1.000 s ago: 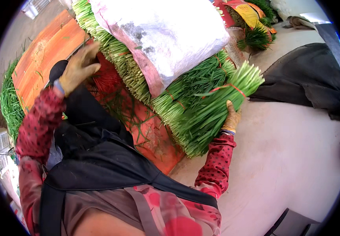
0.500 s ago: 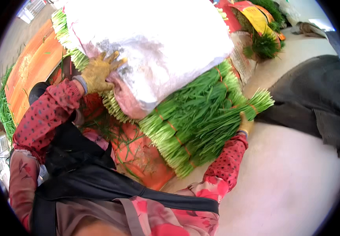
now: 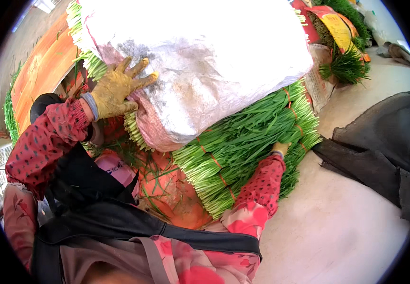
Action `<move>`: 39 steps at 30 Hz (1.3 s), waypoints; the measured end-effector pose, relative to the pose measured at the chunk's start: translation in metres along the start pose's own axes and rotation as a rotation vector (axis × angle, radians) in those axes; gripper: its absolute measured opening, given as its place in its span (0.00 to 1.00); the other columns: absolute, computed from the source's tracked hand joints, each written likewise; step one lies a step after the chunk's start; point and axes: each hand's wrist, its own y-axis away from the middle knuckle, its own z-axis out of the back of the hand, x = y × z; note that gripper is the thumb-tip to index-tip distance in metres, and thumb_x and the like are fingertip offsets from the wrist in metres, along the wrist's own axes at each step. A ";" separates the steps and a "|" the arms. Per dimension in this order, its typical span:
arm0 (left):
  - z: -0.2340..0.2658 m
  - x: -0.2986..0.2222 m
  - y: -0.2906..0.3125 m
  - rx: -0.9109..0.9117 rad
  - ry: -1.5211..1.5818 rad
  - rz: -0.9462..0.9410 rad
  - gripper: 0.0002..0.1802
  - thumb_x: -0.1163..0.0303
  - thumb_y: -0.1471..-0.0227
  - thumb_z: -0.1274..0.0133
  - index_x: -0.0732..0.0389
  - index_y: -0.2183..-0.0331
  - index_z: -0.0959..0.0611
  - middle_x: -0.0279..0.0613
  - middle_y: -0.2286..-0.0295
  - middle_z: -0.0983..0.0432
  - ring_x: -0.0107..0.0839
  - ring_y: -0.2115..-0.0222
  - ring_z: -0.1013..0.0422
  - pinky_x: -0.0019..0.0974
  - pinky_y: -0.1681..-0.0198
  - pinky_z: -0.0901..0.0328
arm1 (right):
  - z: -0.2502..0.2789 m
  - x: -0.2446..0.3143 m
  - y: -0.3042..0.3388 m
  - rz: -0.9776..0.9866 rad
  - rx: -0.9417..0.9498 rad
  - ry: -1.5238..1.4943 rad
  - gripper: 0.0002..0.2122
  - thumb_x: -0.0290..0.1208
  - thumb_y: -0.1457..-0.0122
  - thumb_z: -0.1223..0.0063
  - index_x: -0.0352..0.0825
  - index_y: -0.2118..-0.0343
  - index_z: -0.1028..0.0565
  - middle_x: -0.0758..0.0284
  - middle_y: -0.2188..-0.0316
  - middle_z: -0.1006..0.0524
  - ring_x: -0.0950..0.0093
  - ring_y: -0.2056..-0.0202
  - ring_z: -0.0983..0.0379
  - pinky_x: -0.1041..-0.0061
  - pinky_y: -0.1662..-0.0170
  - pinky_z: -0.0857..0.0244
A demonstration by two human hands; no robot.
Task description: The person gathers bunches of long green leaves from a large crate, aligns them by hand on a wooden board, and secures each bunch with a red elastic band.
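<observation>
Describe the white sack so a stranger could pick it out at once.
Start at the big stack of green chive bundles tied with red bands. The white sack lies on top of that stack, with the left hand in a yellow glove pressed flat against its near side. It is the only large woven white thing there, smudged grey, pink-edged.

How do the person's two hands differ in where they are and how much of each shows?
The left hand lies flat, fingers spread, on the white sack; the right hand is pushed in among the green bundles beneath that sack. The left hand shows whole, while only the right hand's wrist end shows. Both wear yellowish gloves and red patterned sleeves.
</observation>
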 end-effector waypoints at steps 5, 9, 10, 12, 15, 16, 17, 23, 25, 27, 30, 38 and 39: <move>0.000 -0.001 0.001 -0.154 -0.072 -0.075 0.43 0.61 0.66 0.38 0.45 0.45 0.33 0.48 0.40 0.51 0.60 0.43 0.50 0.56 0.49 0.40 | -0.031 -0.041 -0.033 0.460 0.181 -0.372 0.30 0.25 0.44 0.52 0.32 0.40 0.51 0.55 0.46 0.35 0.67 0.55 0.34 0.69 0.44 0.45; 0.007 -0.010 -0.012 -0.016 -0.050 -0.042 0.39 0.59 0.62 0.41 0.43 0.44 0.34 0.46 0.43 0.46 0.56 0.50 0.41 0.51 0.58 0.31 | -0.052 -0.104 -0.045 -0.046 0.152 -0.450 0.29 0.23 0.43 0.54 0.32 0.40 0.50 0.55 0.48 0.33 0.66 0.54 0.33 0.68 0.44 0.44; 0.006 -0.006 -0.004 -0.012 -0.074 -0.032 0.40 0.58 0.60 0.42 0.41 0.43 0.36 0.45 0.42 0.48 0.57 0.49 0.42 0.52 0.57 0.32 | -0.062 -0.103 -0.040 -0.053 0.149 -0.279 0.28 0.23 0.42 0.54 0.31 0.40 0.49 0.55 0.48 0.33 0.66 0.54 0.32 0.67 0.44 0.44; 0.007 -0.011 -0.017 -0.004 -0.060 -0.047 0.40 0.58 0.59 0.42 0.39 0.42 0.38 0.44 0.40 0.50 0.58 0.46 0.45 0.55 0.55 0.33 | -0.077 -0.124 -0.017 0.177 0.064 0.357 0.24 0.26 0.41 0.56 0.29 0.41 0.44 0.54 0.49 0.32 0.65 0.52 0.32 0.66 0.44 0.44; 0.009 -0.010 -0.008 0.115 -0.032 0.032 0.40 0.57 0.58 0.43 0.37 0.42 0.38 0.43 0.40 0.51 0.59 0.45 0.46 0.57 0.53 0.36 | -0.110 -0.104 0.112 0.517 0.243 0.151 0.19 0.30 0.39 0.59 0.30 0.45 0.36 0.55 0.48 0.32 0.67 0.49 0.35 0.67 0.42 0.46; -0.003 0.006 0.020 0.173 0.009 0.122 0.40 0.57 0.57 0.43 0.37 0.42 0.38 0.43 0.40 0.51 0.60 0.44 0.47 0.58 0.52 0.36 | -0.093 -0.030 0.242 0.368 0.455 -0.381 0.18 0.32 0.38 0.61 0.32 0.47 0.32 0.57 0.48 0.32 0.69 0.47 0.36 0.69 0.40 0.48; 0.004 0.000 0.016 0.112 0.017 0.081 0.40 0.57 0.57 0.43 0.37 0.42 0.38 0.43 0.40 0.52 0.60 0.44 0.47 0.59 0.51 0.38 | -0.092 -0.042 0.274 0.141 0.631 -1.002 0.17 0.31 0.38 0.60 0.31 0.49 0.31 0.57 0.51 0.29 0.69 0.50 0.34 0.72 0.46 0.42; -0.010 0.033 0.034 -0.240 0.195 -0.181 0.37 0.58 0.57 0.43 0.43 0.44 0.34 0.48 0.42 0.45 0.52 0.44 0.44 0.51 0.44 0.43 | -0.182 -0.040 0.439 1.491 0.504 -0.185 0.12 0.33 0.40 0.55 0.37 0.56 0.26 0.67 0.70 0.24 0.76 0.70 0.28 0.76 0.63 0.35; 0.000 0.060 0.084 -0.360 0.346 -0.143 0.34 0.59 0.54 0.44 0.49 0.45 0.32 0.52 0.46 0.40 0.49 0.46 0.41 0.44 0.44 0.43 | -0.205 -0.002 0.462 1.015 0.871 -0.140 0.13 0.37 0.39 0.55 0.36 0.58 0.26 0.68 0.73 0.24 0.76 0.71 0.28 0.76 0.64 0.36; 0.002 0.093 0.141 -0.507 0.215 -0.012 0.28 0.60 0.49 0.49 0.52 0.46 0.30 0.48 0.47 0.36 0.45 0.48 0.39 0.44 0.44 0.43 | -0.231 0.039 0.476 0.670 1.041 -0.191 0.13 0.38 0.39 0.56 0.35 0.60 0.25 0.68 0.75 0.24 0.76 0.72 0.28 0.75 0.65 0.37; 0.012 0.121 0.261 -0.678 0.262 0.404 0.22 0.69 0.52 0.43 0.59 0.53 0.23 0.46 0.53 0.28 0.40 0.49 0.35 0.41 0.45 0.42 | -0.244 0.105 0.503 0.677 0.990 -0.169 0.09 0.34 0.40 0.52 0.35 0.63 0.25 0.68 0.76 0.23 0.73 0.75 0.27 0.73 0.67 0.35; -0.032 0.106 0.469 -0.808 0.469 1.365 0.16 0.77 0.47 0.50 0.65 0.54 0.23 0.41 0.55 0.27 0.30 0.54 0.33 0.31 0.48 0.42 | -0.318 0.166 0.499 0.938 0.569 0.389 0.14 0.35 0.44 0.49 0.37 0.56 0.29 0.62 0.68 0.22 0.67 0.72 0.25 0.65 0.66 0.32; -0.058 0.101 0.495 -0.992 0.713 1.424 0.17 0.77 0.47 0.50 0.67 0.54 0.24 0.42 0.56 0.27 0.28 0.54 0.33 0.29 0.48 0.41 | -0.323 0.171 0.501 1.003 0.491 0.606 0.14 0.36 0.45 0.48 0.37 0.57 0.28 0.61 0.67 0.22 0.66 0.72 0.25 0.64 0.66 0.32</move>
